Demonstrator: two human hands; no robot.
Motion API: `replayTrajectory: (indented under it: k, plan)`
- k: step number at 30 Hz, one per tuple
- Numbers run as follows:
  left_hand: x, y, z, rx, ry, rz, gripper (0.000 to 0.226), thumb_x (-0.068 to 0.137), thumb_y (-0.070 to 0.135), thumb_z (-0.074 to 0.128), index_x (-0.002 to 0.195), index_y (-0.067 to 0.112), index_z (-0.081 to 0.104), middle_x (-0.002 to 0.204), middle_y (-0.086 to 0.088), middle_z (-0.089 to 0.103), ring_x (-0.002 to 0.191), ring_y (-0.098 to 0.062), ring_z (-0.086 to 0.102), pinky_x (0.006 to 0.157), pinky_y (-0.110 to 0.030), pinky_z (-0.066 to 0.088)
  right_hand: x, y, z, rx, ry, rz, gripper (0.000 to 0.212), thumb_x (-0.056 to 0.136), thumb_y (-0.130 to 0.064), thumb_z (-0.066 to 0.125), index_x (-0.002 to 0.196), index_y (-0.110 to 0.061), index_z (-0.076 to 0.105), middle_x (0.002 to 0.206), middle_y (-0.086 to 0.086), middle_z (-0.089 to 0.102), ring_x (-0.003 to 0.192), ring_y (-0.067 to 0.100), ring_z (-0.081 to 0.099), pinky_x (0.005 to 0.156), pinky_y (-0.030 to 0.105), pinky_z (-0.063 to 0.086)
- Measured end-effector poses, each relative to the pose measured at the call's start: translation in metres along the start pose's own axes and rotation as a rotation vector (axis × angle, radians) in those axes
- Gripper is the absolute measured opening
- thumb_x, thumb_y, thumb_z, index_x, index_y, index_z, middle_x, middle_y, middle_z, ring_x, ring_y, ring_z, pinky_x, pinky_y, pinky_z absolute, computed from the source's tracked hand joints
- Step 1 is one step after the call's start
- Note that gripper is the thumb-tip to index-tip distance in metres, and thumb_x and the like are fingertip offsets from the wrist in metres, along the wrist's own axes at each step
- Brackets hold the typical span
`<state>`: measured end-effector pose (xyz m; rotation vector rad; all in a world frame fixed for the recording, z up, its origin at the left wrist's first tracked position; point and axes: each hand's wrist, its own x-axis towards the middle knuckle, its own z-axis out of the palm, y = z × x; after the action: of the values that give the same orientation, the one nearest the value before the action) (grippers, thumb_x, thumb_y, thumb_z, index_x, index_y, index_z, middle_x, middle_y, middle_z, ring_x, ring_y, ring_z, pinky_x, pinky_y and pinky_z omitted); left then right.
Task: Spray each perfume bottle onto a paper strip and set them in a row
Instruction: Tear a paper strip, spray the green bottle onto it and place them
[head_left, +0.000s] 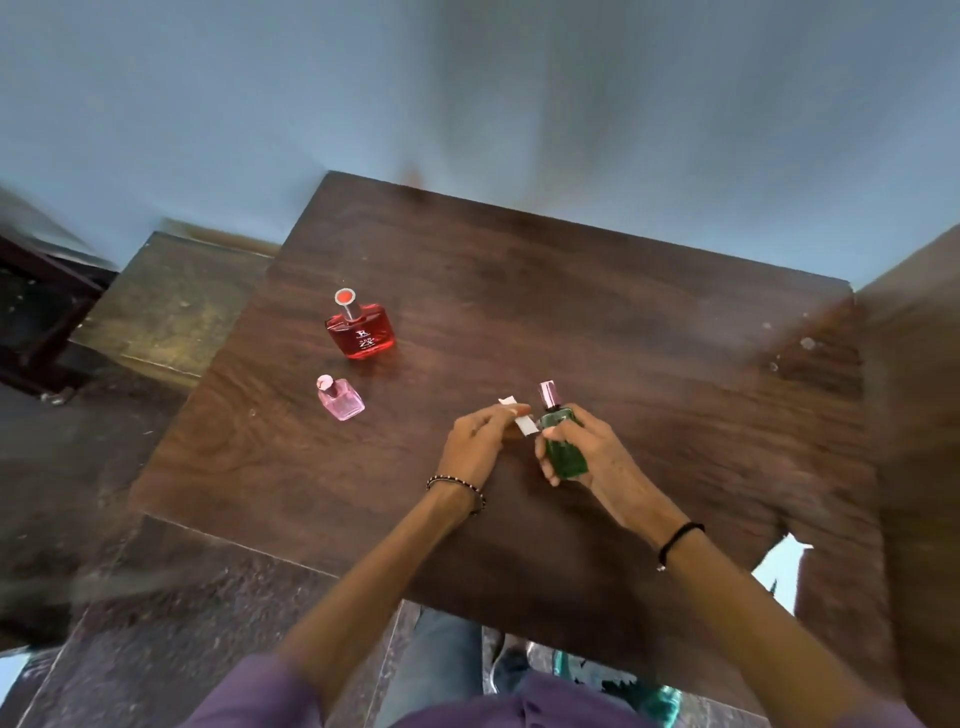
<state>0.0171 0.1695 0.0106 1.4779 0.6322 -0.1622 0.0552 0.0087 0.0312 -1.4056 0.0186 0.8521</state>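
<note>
My right hand (587, 457) grips a green perfume bottle (566, 452) with a pink cap, held just above the dark wooden table (597, 322). My left hand (480, 441) pinches a white paper strip (522, 418) right beside the bottle's neck. A red perfume bottle (361, 330) with a silver-rimmed cap stands farther back on the left. A small pink perfume bottle (340, 400) stands in front of it, to the left of my left hand.
A lower worn bench (171, 306) sits beyond the table's left edge, and dark furniture (36, 291) at far left. A brown blurred piece (914, 415) borders the table's right side. A blue wall rises behind. My legs show under the near edge.
</note>
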Motion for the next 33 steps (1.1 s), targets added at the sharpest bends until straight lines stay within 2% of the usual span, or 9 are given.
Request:
replayTrajectory:
  k: [2,5,10,15,17,20,23,27,33]
  plan:
    - [-0.006,0.008,0.011,-0.046,-0.052,-0.008,0.025,0.094,0.036,0.057,0.094,0.027,0.080,0.096,0.015,0.075,0.091,0.004,0.067,0.085,-0.029,0.050,-0.012,0.003,-0.002,0.033,0.007,-0.022,0.010,0.097,-0.013,0.058,0.105,-0.008,0.059,0.080,0.014,0.062,0.062,0.025,0.054,0.054,0.034,0.045]
    - [-0.016,0.012,0.023,-0.093,-0.151,0.022,0.045,0.084,0.056,0.065,0.092,0.015,0.079,0.090,-0.004,0.074,0.082,-0.025,0.068,0.085,-0.047,0.053,-0.030,0.005,-0.001,0.048,0.005,-0.051,0.020,0.097,-0.022,0.065,0.109,-0.006,0.061,0.078,0.013,0.062,0.059,0.023,0.053,0.052,0.032,0.045]
    - [-0.038,0.018,0.036,-0.100,-0.278,0.080,0.045,0.087,0.043,0.067,0.099,0.000,0.072,0.075,-0.017,0.068,0.043,-0.025,0.056,0.052,-0.034,0.053,-0.053,0.010,-0.003,0.050,0.012,-0.098,0.022,0.098,-0.023,0.063,0.112,-0.007,0.065,0.082,0.017,0.064,0.060,0.023,0.055,0.050,0.030,0.047]
    - [-0.056,0.018,0.045,-0.131,-0.322,0.069,0.047,0.088,0.040,0.069,0.093,-0.006,0.070,0.050,-0.010,0.061,0.058,-0.037,0.054,0.061,-0.070,0.045,-0.073,0.013,-0.001,0.032,0.049,-0.173,0.021,0.097,-0.023,0.064,0.115,-0.012,0.068,0.079,0.016,0.068,0.056,0.021,0.055,0.048,0.029,0.046]
    - [-0.064,0.022,0.048,-0.140,-0.270,0.076,0.045,0.087,0.038,0.070,0.090,-0.007,0.071,0.050,-0.012,0.061,0.054,-0.034,0.055,0.059,-0.067,0.046,-0.077,0.016,-0.002,-0.096,0.107,-0.214,0.020,0.096,-0.027,0.067,0.110,-0.013,0.067,0.078,0.013,0.072,0.057,0.025,0.056,0.049,0.033,0.046]
    - [-0.068,0.033,0.047,-0.131,-0.125,0.098,0.034,0.087,0.033,0.072,0.087,0.000,0.076,0.075,-0.020,0.072,0.064,-0.030,0.064,0.072,-0.050,0.053,-0.086,0.020,-0.003,-0.247,0.130,-0.230,0.024,0.092,-0.034,0.072,0.104,-0.015,0.065,0.080,0.014,0.075,0.058,0.026,0.060,0.051,0.035,0.047]
    - [-0.068,0.043,0.044,-0.068,-0.104,0.166,0.028,0.089,0.029,0.069,0.087,0.004,0.078,0.096,-0.017,0.076,0.081,-0.015,0.069,0.086,-0.037,0.055,-0.096,0.021,-0.003,-0.061,0.103,-0.225,0.023,0.092,-0.026,0.073,0.103,-0.008,0.064,0.086,0.017,0.075,0.062,0.024,0.060,0.048,0.031,0.044]
    - [-0.070,0.048,0.046,-0.049,-0.127,0.199,0.036,0.092,0.030,0.065,0.094,-0.004,0.076,0.093,-0.011,0.076,0.076,-0.006,0.069,0.075,-0.020,0.056,-0.106,0.021,-0.008,0.124,0.112,-0.246,0.027,0.093,-0.015,0.069,0.114,0.001,0.064,0.097,0.021,0.075,0.065,0.019,0.058,0.045,0.024,0.042]
    - [-0.073,0.045,0.052,-0.065,-0.144,0.146,0.036,0.091,0.034,0.066,0.094,0.000,0.077,0.097,-0.013,0.077,0.083,-0.010,0.071,0.081,-0.024,0.057,-0.114,0.018,-0.022,0.333,0.036,-0.256,0.036,0.090,-0.011,0.068,0.123,0.001,0.063,0.097,0.020,0.072,0.055,0.013,0.049,0.040,0.020,0.036]
